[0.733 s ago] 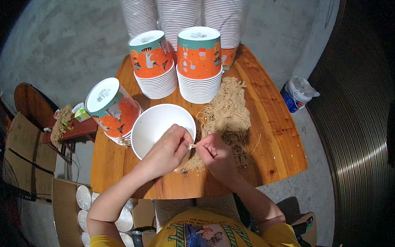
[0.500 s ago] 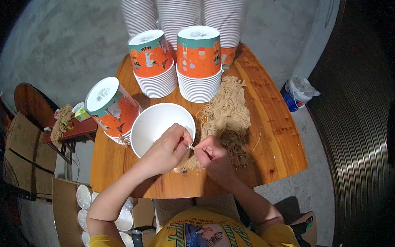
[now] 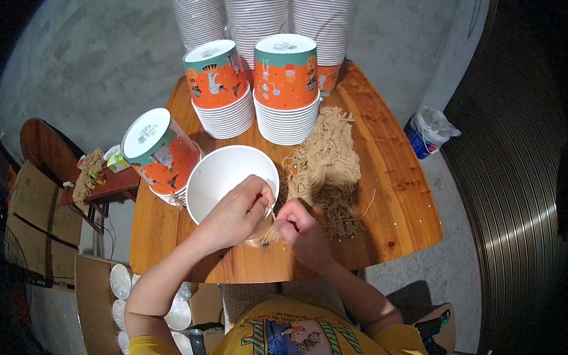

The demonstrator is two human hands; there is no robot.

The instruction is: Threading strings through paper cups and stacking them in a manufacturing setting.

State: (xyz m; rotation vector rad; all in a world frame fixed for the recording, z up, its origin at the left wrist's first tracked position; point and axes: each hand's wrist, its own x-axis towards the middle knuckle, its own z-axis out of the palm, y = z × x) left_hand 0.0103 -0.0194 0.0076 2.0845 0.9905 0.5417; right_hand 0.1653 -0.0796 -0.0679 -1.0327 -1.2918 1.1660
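Note:
A single white paper bucket stands upright on the wooden table, its inside turned toward me. My left hand is at its near right rim, thumb and forefinger pinched on a thin tan cord. Close by on the right, my right hand has its fingertips closed at the lower part of that cord. A loose tuft of tan cord ends lies below the hands. Just beyond my right hand rests a large bundle of tan cords. Small details between the fingertips are hard to make out.
Upside-down stacks of orange and green paper buckets stand at the back and left of the table. Tall plastic-wrapped bucket stacks rise behind. A cardboard box with white buckets is at lower left. A blue pail stands at right.
My right hand has drawn slightly down and away from the left, and a short length of cord now shows between them. The left hand stays pinched by the bucket rim.

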